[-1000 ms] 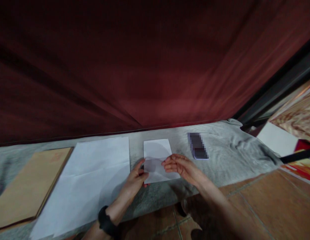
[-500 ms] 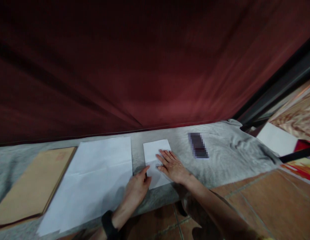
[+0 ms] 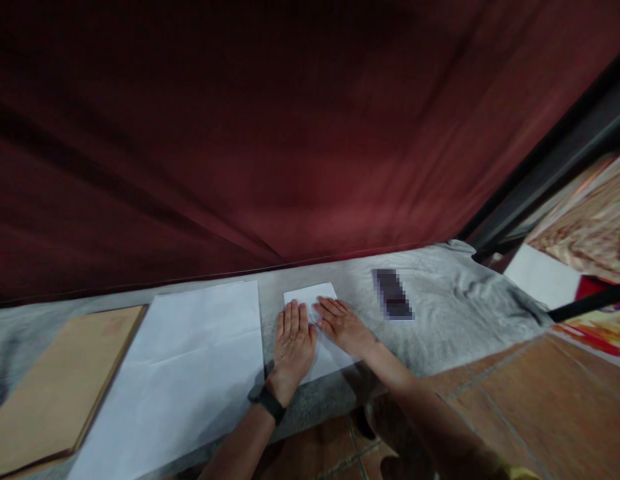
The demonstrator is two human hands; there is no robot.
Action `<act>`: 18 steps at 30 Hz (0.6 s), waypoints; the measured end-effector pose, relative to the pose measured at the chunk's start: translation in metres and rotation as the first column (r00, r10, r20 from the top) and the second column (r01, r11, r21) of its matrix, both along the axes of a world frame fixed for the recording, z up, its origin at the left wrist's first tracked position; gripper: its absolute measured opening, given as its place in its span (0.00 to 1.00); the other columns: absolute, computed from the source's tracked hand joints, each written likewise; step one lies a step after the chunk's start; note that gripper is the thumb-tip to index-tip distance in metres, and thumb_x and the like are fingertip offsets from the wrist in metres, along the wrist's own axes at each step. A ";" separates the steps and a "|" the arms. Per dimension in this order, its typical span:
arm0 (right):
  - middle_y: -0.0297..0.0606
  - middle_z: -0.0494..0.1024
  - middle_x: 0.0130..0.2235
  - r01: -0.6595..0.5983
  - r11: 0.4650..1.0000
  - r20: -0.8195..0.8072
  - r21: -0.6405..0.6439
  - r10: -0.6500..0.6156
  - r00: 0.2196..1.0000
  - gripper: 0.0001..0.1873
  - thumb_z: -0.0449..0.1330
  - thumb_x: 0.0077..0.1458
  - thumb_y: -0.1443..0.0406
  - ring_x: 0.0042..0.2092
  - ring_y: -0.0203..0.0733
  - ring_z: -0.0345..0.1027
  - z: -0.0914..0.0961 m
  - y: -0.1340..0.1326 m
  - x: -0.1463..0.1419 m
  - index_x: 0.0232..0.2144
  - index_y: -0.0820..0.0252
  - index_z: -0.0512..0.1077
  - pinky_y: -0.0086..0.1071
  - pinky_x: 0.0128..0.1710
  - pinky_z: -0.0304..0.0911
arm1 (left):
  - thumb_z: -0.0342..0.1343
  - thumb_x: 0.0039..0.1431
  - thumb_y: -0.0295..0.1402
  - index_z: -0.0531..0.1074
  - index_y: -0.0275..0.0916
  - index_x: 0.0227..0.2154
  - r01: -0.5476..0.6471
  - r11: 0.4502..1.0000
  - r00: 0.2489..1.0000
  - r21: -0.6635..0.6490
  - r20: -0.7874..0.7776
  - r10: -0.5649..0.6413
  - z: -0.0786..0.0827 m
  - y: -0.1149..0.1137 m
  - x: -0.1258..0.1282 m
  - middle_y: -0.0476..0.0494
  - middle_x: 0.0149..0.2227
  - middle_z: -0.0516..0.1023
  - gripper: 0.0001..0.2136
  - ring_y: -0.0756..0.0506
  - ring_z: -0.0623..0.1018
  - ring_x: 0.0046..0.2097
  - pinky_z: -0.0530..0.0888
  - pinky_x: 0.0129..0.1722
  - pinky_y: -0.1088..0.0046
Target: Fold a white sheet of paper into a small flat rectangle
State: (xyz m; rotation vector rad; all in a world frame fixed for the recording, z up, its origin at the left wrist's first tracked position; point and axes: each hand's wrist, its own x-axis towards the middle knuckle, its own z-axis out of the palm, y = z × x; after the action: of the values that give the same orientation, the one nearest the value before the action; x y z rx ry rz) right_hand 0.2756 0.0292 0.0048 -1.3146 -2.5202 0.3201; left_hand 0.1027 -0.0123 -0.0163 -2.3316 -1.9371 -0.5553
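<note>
A small white sheet of paper (image 3: 326, 360), which looks folded, lies on the grey cloth in front of me. My left hand (image 3: 294, 341) rests flat on its left part, fingers stretched forward and holding nothing. On the right part lies my right hand (image 3: 344, 327), palm down with the fingers extended. The two hands are close together, and they cover much of the paper's middle. To the left lie large white sheets (image 3: 190, 373) with a crease across them, just beside my left hand.
Brown envelopes or folders (image 3: 65, 387) lie at the far left. A dark blurred rectangle (image 3: 393, 295) sits right of my hands. The grey cloth (image 3: 455, 313) covers the surface, and a dark red curtain (image 3: 290, 147) hangs behind. Tiled floor (image 3: 530, 393) shows at right.
My left hand has moved from the paper's left edge onto its top and flattened out. My right hand stays on the paper, nearly unmoved. The view has shifted slightly.
</note>
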 end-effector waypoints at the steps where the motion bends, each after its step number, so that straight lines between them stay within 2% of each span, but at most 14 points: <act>1: 0.42 0.59 0.69 0.015 1.000 0.012 0.010 -0.015 1.000 0.25 0.49 0.71 0.57 0.69 0.46 0.53 0.000 0.003 -0.001 0.66 0.55 0.62 0.47 0.68 0.52 | 0.41 0.67 0.33 0.59 0.25 0.66 0.001 1.000 1.000 0.007 -0.005 -0.001 -0.001 0.000 -0.001 0.27 0.69 0.57 0.27 0.36 0.56 0.71 0.57 0.68 0.51; 6: 0.41 0.57 0.70 0.092 0.995 0.057 0.036 -0.094 0.994 0.26 0.47 0.71 0.55 0.70 0.49 0.52 -0.001 0.021 -0.010 0.66 0.55 0.62 0.47 0.69 0.49 | 0.43 0.67 0.33 0.62 0.28 0.65 0.011 1.000 1.000 0.024 0.004 -0.011 -0.002 0.000 -0.003 0.28 0.69 0.57 0.26 0.35 0.57 0.71 0.58 0.68 0.50; 12: 0.42 0.57 0.70 0.209 0.977 0.084 0.035 -0.211 0.974 0.27 0.46 0.71 0.55 0.70 0.50 0.51 -0.003 0.041 -0.013 0.67 0.56 0.60 0.48 0.68 0.49 | 0.44 0.67 0.36 0.62 0.24 0.64 0.026 0.999 0.999 0.040 0.029 -0.027 0.000 -0.001 -0.003 0.21 0.68 0.58 0.27 0.31 0.57 0.70 0.58 0.67 0.47; 18: 0.46 0.57 0.70 0.292 0.955 0.065 0.048 -0.294 0.953 0.29 0.47 0.71 0.55 0.70 0.52 0.52 0.000 0.042 -0.014 0.68 0.60 0.57 0.49 0.69 0.47 | 0.45 0.68 0.44 0.62 0.25 0.64 0.029 0.998 0.999 0.050 0.039 -0.031 0.000 -0.010 -0.008 0.23 0.67 0.60 0.30 0.31 0.58 0.70 0.59 0.67 0.48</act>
State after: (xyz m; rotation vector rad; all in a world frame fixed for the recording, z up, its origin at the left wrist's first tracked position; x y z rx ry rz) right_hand 0.2614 0.0711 0.0049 -1.6843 -2.3263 0.1619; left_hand 0.0944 -0.0228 -0.0162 -2.3403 -1.8855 -0.6499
